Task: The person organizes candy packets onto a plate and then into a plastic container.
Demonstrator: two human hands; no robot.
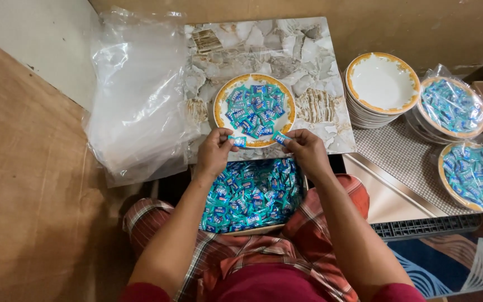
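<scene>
My left hand (216, 152) pinches a small teal-wrapped candy (237, 141) at the near rim of a white plate with an orange border (219, 99). Several teal candies are piled in that plate. My right hand (307, 150) pinches another teal candy (280, 137) at the same rim. The plate stands on a marble-patterned board (314, 67). Below my hands, a tray full of the same teal candies (252, 193) rests on my lap between my knees.
A pile of clear plastic bags (138, 95) lies left of the board. A stack of empty orange-rimmed plates (381, 84) stands at right. Two candy-filled plates wrapped in plastic sit beyond, one at the top right (453, 106) and one below it (472, 174). A wooden panel (29, 196) runs along the left.
</scene>
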